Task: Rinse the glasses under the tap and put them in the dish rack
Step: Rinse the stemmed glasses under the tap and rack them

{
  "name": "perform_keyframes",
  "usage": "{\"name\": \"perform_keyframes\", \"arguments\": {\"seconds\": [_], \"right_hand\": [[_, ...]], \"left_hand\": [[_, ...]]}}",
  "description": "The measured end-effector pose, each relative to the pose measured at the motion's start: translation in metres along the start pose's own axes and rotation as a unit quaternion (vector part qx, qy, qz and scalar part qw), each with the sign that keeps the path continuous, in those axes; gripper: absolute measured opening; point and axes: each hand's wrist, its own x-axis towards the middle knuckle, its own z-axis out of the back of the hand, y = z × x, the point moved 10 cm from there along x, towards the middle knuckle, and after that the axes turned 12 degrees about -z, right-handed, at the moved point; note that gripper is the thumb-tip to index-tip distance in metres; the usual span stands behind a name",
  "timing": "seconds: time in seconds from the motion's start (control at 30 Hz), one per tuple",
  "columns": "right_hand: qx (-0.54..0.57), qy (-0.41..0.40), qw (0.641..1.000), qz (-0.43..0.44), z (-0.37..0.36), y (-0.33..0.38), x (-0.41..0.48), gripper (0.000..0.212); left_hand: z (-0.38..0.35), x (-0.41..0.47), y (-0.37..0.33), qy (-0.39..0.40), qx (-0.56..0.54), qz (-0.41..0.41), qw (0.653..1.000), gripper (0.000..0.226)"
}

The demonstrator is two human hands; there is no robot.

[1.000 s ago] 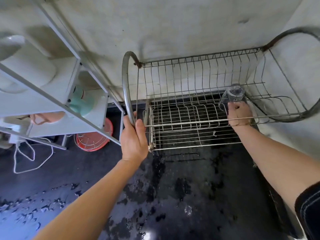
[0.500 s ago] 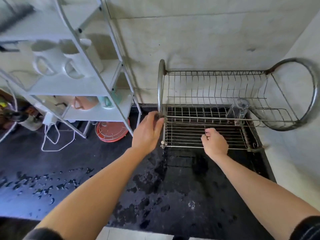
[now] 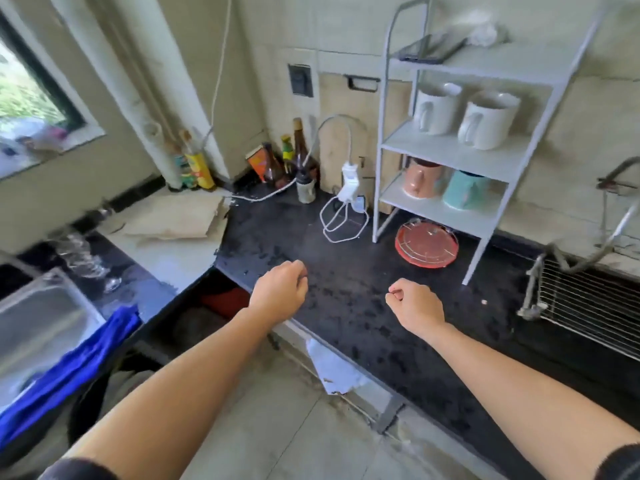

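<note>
The left hand (image 3: 280, 289) and right hand (image 3: 415, 306) hover over the front of the wet dark surface (image 3: 363, 271), fingers loosely curled, holding nothing. Blurred glasses (image 3: 83, 261) stand at its left end beside the sink (image 3: 34, 317); the dish rack (image 3: 588, 303) is at its right edge.

— Plenty of daylight in here?
— Yes, it comes in through the window (image 3: 31, 98) on the left, and the glass looks washed out and pale. The wet black bench (image 3: 363, 323) has a soft grey sheen.
— Sharp?
— Fair in the middle. The glasses (image 3: 81, 259) at left and the dish rack (image 3: 588, 306) at right are smeared, and straight lines bow near the edges.
</note>
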Motion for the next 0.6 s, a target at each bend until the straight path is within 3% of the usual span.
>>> {"name": "perform_keyframes", "arguments": {"seconds": [0.3, 0.6], "right_hand": [[-0.044, 0.083, 0.982, 0.163, -0.115, 0.240, -0.057, 0.024], [-0.089, 0.157, 0.943, 0.278, -0.239, 0.427, -0.080, 0.021]], "left_hand": [[0.103, -0.156, 0.185, -0.098, 0.019, 0.169, 0.981, 0.017], [0.135, -0.255, 0.339, -0.121, 0.022, 0.335, 0.934, 0.021]]}}
